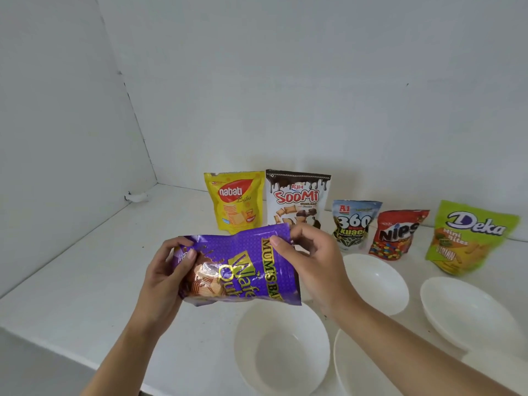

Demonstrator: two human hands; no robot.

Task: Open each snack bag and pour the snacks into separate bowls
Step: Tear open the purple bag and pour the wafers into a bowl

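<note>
Standing by the big white counter (85, 267), I saw four white bowls on it that I could be sure of. The front bowl (281, 350) sat nearest the person, with a second bowl (360, 367) just beside it. A third bowl (380, 281) and a fourth bowl (468, 312) sat farther back and to the right. All of them looked bare inside.

The purple wafer bag (237, 270) was up in the air, turned on its side, just above the far rim of the front bowl. It looked puffy and not yet torn.

Five more bags stood in a row by the wall: the yellow bag (234, 201), the brown and white bag (297, 195), the blue bag (354, 221), the red bag (397, 235) and the green bag (468, 235). None of them looked opened.

The left hand (168, 270) was curled around the bottom end of the purple bag. The right hand (308, 261) pinched the top edge, thumb in front and fingers behind.

I think this was the very first step, getting the first bag open. The next move would need a firm pull at the top seam, slow enough that no wafers flew out. Then the bag would have to tip over the front bowl.
</note>
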